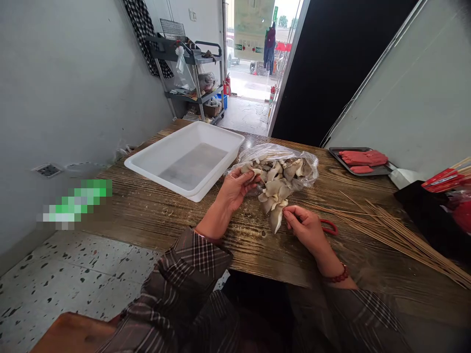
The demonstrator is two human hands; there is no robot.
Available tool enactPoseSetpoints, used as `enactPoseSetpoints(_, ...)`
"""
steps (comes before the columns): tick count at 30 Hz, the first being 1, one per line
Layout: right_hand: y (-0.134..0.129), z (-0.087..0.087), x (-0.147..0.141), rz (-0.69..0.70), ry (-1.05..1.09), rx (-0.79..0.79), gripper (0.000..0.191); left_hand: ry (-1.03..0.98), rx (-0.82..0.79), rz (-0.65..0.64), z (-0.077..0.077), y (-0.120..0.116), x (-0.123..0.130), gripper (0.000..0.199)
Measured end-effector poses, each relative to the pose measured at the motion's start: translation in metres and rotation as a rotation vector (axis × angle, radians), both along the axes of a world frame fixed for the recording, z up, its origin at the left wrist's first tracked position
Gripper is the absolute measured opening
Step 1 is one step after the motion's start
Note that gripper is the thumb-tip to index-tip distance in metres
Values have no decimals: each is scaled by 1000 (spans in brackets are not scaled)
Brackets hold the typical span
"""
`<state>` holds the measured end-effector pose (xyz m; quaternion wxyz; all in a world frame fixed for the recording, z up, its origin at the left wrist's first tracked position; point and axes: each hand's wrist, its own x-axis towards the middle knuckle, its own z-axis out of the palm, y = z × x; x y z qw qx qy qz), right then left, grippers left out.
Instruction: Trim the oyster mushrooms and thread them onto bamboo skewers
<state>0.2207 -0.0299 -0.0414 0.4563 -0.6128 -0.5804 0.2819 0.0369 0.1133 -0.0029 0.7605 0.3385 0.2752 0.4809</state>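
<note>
Grey-brown oyster mushrooms lie in an opened clear plastic bag on the wooden table. My left hand is closed at the bag's left side, pinching a pale mushroom piece between thumb and fingers. From the bag a cluster of mushrooms hangs toward me. My right hand pinches the edge of its lowest mushroom. Whether a stick runs through the cluster I cannot make out. A red scissor-like handle shows beside my right hand, partly hidden by it.
A white plastic tub stands left of the bag. Thin bamboo skewers spread over the table's right side. Behind them are a dark tray with red packets and a black box. A shelf cart stands beyond the table.
</note>
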Motion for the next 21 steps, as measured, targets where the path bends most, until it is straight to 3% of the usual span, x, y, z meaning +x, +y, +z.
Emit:
enactPoseSetpoints(11,0,2,-1,-4,2,-7,31,-46,4,36,-1,0,4,33)
enactPoseSetpoints(21,-1,3,-2,-33,10,-11,31,32,23,-9,-2,-2,2,36)
